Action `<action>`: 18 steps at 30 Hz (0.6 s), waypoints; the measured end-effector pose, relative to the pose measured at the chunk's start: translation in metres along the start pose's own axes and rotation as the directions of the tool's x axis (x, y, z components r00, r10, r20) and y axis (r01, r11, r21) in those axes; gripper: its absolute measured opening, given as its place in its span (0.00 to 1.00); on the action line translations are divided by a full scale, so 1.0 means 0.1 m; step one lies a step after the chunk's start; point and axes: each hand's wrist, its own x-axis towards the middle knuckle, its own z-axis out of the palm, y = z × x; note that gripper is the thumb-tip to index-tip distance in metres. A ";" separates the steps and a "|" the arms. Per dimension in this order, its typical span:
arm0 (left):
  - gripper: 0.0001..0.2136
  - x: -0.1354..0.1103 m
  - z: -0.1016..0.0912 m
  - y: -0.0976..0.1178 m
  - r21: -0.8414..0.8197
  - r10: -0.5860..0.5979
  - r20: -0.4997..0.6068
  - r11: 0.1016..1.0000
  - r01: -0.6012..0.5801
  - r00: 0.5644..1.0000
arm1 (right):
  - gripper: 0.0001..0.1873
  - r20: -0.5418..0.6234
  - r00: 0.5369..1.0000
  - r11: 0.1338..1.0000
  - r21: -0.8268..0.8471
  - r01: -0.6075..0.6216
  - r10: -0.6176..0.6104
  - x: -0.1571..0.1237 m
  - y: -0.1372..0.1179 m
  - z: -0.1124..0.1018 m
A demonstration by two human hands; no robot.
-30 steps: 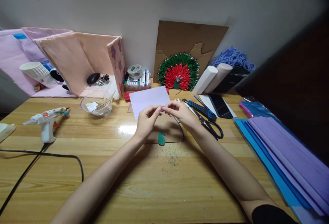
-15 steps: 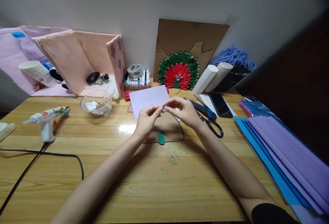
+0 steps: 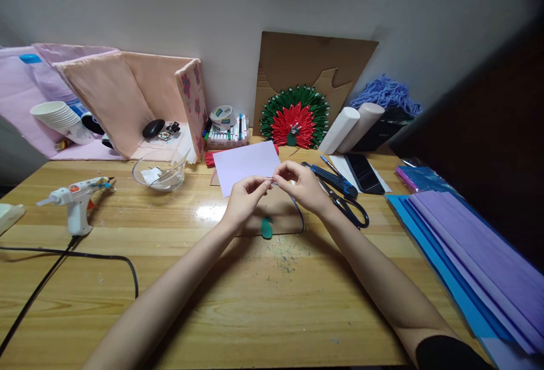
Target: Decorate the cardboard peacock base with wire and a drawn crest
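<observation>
My left hand (image 3: 246, 197) and my right hand (image 3: 301, 186) meet fingertip to fingertip above the middle of the table. Both are closed in a pinch; a thin, small item shows between them, too tiny to name. Beneath them lies a half-round piece of cardboard (image 3: 284, 220) with a dark blue curved edge. A green teardrop-shaped cutout (image 3: 266, 227) rests at its near straight edge. Just behind my hands is a sheet of pale lilac paper (image 3: 244, 163), partly covered by my fingers.
Scissors (image 3: 352, 211), a blue utility knife (image 3: 335, 180) and a phone (image 3: 364, 173) lie to the right. A glue gun (image 3: 79, 205) with its cord and a clear bowl (image 3: 170, 180) are on the left. A red-and-green peacock craft (image 3: 293, 120) leans at the back; purple sheets (image 3: 480, 256) fill the right edge.
My right fingertips have shifted slightly to the right, opening a small gap from the left ones. Little else differs.
</observation>
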 end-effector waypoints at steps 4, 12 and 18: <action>0.08 0.00 0.00 0.01 -0.009 0.001 0.002 1.000 -0.001 1.000 | 0.06 0.023 0.999 0.994 0.099 -0.039 0.037 0.01 0.05 0.00; 0.08 -0.01 -0.02 0.00 0.006 -0.001 0.014 1.000 0.001 1.000 | 0.07 0.055 0.994 0.994 -0.044 0.102 -0.100 0.00 -0.02 -0.04; 0.08 0.02 -0.03 -0.02 0.022 -0.033 0.008 0.999 0.033 0.999 | 0.07 0.062 0.966 0.952 -0.165 0.260 -0.253 0.00 -0.03 -0.05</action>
